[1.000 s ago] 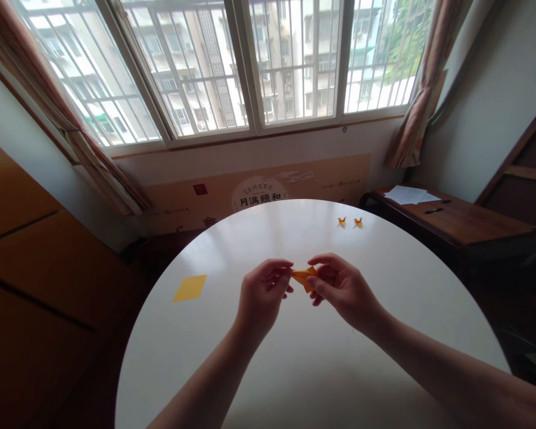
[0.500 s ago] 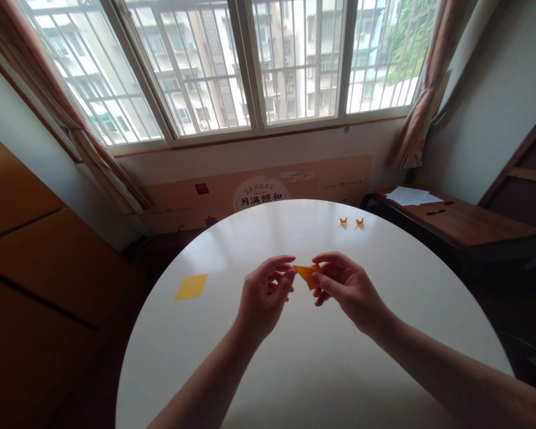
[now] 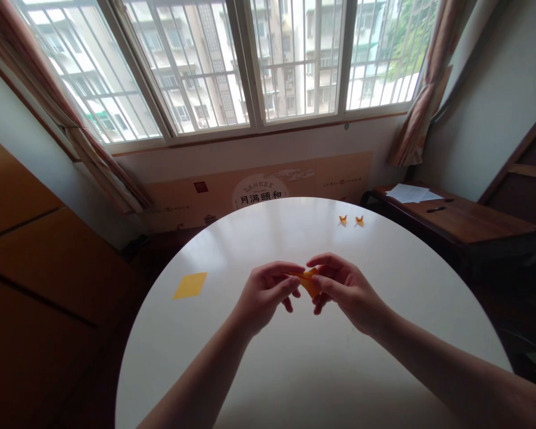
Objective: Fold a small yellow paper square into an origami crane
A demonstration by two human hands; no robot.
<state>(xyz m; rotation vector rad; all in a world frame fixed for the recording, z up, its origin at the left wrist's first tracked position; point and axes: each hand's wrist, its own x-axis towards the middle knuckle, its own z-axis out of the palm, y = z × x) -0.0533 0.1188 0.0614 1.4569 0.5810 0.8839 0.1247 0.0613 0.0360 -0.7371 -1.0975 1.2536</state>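
The left hand (image 3: 264, 293) has shifted inward, pinching the orange paper (image 3: 309, 286).

Free tabletop (image 3: 221, 286) separates the yellow sheet (image 3: 190, 286) from left hand (image 3: 268, 292).

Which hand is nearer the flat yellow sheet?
Left. The left hand is to the right of the yellow sheet; the right hand is farther right, beyond the left one.

Above the white table (image 3: 321, 369), the left hand (image 3: 263, 295) and right hand (image 3: 351, 292) nearly meet, each thumb drawn toward its forefinger, forearms (image 3: 201, 366) slanting inward; from here, the lower fingers (image 3: 287, 304) seem loosely curled.
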